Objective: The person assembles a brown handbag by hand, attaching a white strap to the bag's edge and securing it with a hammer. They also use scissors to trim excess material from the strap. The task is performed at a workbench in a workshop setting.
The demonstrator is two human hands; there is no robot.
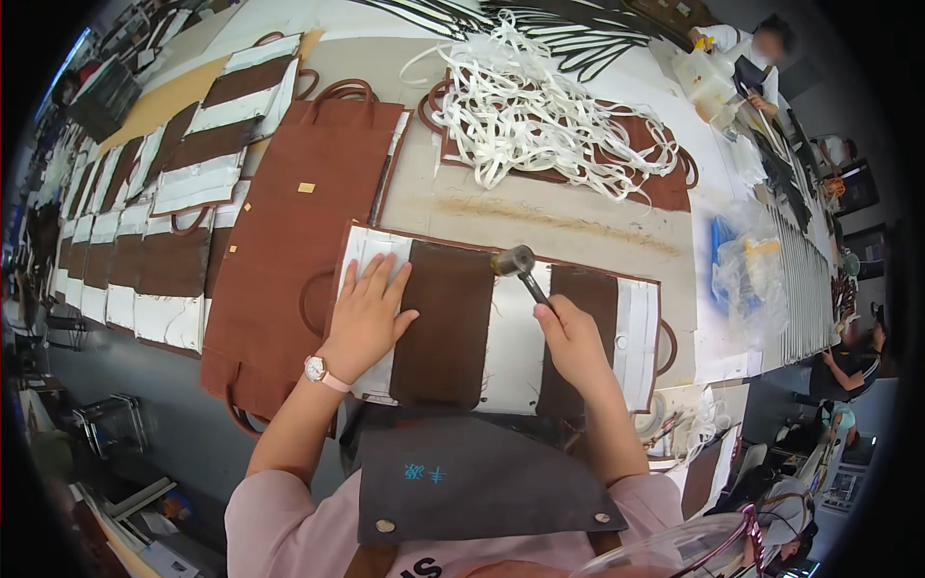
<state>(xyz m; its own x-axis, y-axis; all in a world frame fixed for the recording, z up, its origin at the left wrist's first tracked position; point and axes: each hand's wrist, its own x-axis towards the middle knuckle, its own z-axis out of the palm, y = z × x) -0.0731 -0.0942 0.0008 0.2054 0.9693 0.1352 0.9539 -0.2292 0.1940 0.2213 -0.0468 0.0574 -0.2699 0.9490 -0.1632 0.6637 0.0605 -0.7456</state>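
Note:
Before me lies a bag panel with dark brown and white bands, reddish-brown edging and a handle loop at its right end. My left hand, a watch on its wrist, rests with spread fingers on the white band at the panel's left end. The handle of a hammer is gripped in my right hand. Its metal head is over the panel's upper edge, where a brown band meets a white one; whether it touches, I cannot tell. Under the panel's left end and beyond it lies a stack of reddish-brown bags.
A tangled heap of white strips covers another brown bag at the back. Banded panels lie in overlapping rows at the left. Clear plastic bags sit on the right. Another person works at the far right.

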